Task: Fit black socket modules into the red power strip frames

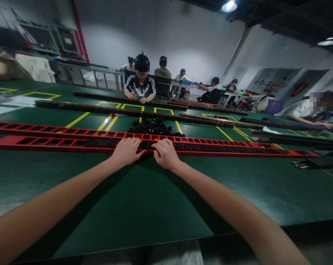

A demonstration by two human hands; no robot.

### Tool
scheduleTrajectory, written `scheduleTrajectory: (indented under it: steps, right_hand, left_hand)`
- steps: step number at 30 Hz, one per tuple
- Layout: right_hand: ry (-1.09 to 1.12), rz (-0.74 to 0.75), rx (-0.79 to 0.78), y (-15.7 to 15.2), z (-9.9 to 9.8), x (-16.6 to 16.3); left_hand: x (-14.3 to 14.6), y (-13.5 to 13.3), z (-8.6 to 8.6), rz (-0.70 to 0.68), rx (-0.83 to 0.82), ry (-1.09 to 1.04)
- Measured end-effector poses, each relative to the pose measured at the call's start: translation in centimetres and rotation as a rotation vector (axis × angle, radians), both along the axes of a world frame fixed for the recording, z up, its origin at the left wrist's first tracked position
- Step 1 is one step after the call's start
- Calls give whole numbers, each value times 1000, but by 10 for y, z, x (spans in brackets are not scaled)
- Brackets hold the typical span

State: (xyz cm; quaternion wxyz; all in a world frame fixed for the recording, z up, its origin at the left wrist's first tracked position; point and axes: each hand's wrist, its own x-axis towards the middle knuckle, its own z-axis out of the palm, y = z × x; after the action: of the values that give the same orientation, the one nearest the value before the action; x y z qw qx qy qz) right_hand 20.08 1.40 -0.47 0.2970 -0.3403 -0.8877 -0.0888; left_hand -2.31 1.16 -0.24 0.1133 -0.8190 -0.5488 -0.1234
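A long red strip (238,150) with a row of rectangular openings lies across the green table in front of me. Some openings near its middle hold black inserts (100,142). My left hand (125,151) and my right hand (165,152) rest side by side on the strip's near edge, fingers curled down onto a black insert (147,145) between them. A second red strip (45,129) lies just behind the first. Behind both sits a heap of loose black parts (154,127).
The green table (144,198) carries yellow marking lines. Dark long strips (105,108) lie further back, where a person in a striped top (140,85) works opposite. Other people sit at the back and right. Small items (301,164) lie at the right.
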Motion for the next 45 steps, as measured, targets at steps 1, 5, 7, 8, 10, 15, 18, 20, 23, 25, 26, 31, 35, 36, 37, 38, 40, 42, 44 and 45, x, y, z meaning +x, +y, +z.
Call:
scheduleTrajectory:
  steps: [1,5,7,8,10,15,18,20,23,25,26,31,35,36,37,38,40,42,44,45]
  right_hand:
    - [-14,1,-6,0,0,0]
    - [-21,-36,-21,-2,2,-1]
    - [-42,-105,-19,-1,3,-1]
    - [-60,-141,-17,-1,3,0]
    - [-97,-186,-13,0,4,0]
    - [-136,-210,17,1,4,1]
    - [-134,-214,34,1,3,1]
    - [-131,-208,26,1,3,1]
    - [-129,-195,7,0,4,1]
    - [-136,-191,1,0,5,1]
    - [-141,-193,-1,-1,6,1]
    - [-117,-214,11,-3,7,0]
    - [-135,-226,-11,-3,8,0]
    - [-141,-227,-18,-3,8,0]
    - [-143,-227,-24,-3,8,0]
    - [-142,-226,-29,-2,7,0]
    - [-134,-225,-33,-2,6,0]
    - [-138,-233,-27,-1,5,1]
    - [-154,-254,-14,0,4,1]
    - [-165,-264,-6,0,4,1]
  left_hand:
    - [0,0,0,-1,1,-5]
    - [0,0,0,-7,16,-13]
    - [0,0,-1,-3,23,-4]
    - [0,0,-1,-1,25,0]
    - [0,0,-1,-3,27,5]
    - [0,1,-2,-9,29,9]
    - [0,0,-2,0,27,2]
    - [1,0,-1,1,22,-7]
    - [1,-1,0,-2,21,-10]
    - [1,-2,0,-3,19,-6]
    - [2,-2,1,-2,16,-4]
    - [1,-2,2,10,7,16]
    - [1,-2,2,-1,13,18]
    - [1,-2,2,1,15,17]
    - [1,-2,2,4,17,17]
    - [1,-2,1,7,18,17]
    - [1,-2,1,5,19,16]
    - [1,-2,1,1,22,17]
    - [1,-1,0,1,28,19]
    - [1,-1,0,0,30,19]
